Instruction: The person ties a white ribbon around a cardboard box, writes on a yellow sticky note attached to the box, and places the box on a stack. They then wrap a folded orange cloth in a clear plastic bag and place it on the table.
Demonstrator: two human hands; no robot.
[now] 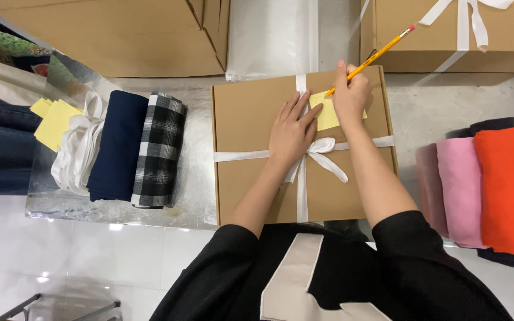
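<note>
Both hands work on the brown cardboard box (251,154) at the middle of the counter (194,172). I see my left hand (291,132) lying open and flat on the lid, fingertips pinning the yellow note (326,116), which my right hand partly hides. My right hand (352,95) is closed around a yellow pencil (376,56), tip on the note. White ribbon (322,148) crosses the box in a bow. Folded cloths (138,148) lie toward the left edge, pink and orange ones (489,184) at the right, cut off.
</note>
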